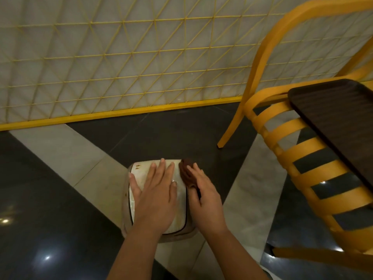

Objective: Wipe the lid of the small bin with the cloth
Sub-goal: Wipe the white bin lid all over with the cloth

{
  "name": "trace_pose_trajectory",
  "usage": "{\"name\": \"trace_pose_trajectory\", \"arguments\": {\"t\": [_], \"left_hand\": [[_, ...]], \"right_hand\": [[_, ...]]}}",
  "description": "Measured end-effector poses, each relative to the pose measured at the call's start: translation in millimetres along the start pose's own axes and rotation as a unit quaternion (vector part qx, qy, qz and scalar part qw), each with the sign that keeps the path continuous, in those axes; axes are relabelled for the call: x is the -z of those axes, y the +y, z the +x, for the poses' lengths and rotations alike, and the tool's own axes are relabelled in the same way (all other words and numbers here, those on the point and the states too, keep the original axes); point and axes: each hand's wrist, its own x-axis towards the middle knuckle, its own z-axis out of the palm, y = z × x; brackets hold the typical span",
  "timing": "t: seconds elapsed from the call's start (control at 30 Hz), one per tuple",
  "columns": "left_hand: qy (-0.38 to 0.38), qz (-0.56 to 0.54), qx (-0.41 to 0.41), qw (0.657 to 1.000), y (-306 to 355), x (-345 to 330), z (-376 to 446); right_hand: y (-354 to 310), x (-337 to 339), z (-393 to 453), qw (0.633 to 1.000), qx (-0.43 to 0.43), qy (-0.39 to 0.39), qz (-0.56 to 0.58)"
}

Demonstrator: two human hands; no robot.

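A small cream-coloured bin stands on the floor below me, and its pale lid point(141, 168) faces up. My left hand point(157, 195) lies flat on the lid with the fingers straight and spread. My right hand point(203, 197) presses a dark brown cloth point(186, 171) against the lid's right edge, fingers laid over the cloth. Most of the lid is hidden under my hands.
A yellow slatted chair point(282, 154) stands close on the right, with a dark brown table top point(339, 118) above its seat. A yellow wire-grid partition point(121, 67) runs along the back. The floor has dark and pale glossy tiles point(40, 209).
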Motion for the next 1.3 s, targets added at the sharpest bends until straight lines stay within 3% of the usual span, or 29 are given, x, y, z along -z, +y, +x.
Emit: {"name": "trace_pose_trajectory", "arguments": {"t": [0.33,0.57,0.77,1.03,1.17,1.3], "left_hand": [[-0.023,0.046,0.000,0.999,-3.2,-6.6,-2.3],[-0.038,0.043,-0.006,0.998,-4.8,-10.3,-1.2],[-0.037,0.025,-0.004,0.999,-6.0,-12.7,-1.6],[-0.038,-0.001,-0.001,0.999,-5.5,-11.5,-2.8],[-0.037,-0.019,0.006,0.999,-5.0,-9.9,-2.8],[-0.043,-0.004,-0.003,0.999,-5.9,-11.2,-3.6]], "right_hand": [[51.4,-23.2,-68.2,0.994,0.101,0.018,-0.041],[21.9,-18.9,0.9,0.996,0.072,0.032,-0.033],[67.4,-26.4,-75.4,0.983,0.159,0.054,-0.080],[25.5,-21.7,-16.7,0.991,0.085,0.083,-0.059],[55.1,-30.7,-66.7,0.979,0.164,0.084,-0.089],[75.4,-41.0,-94.4,0.983,0.097,0.065,-0.143]]}}
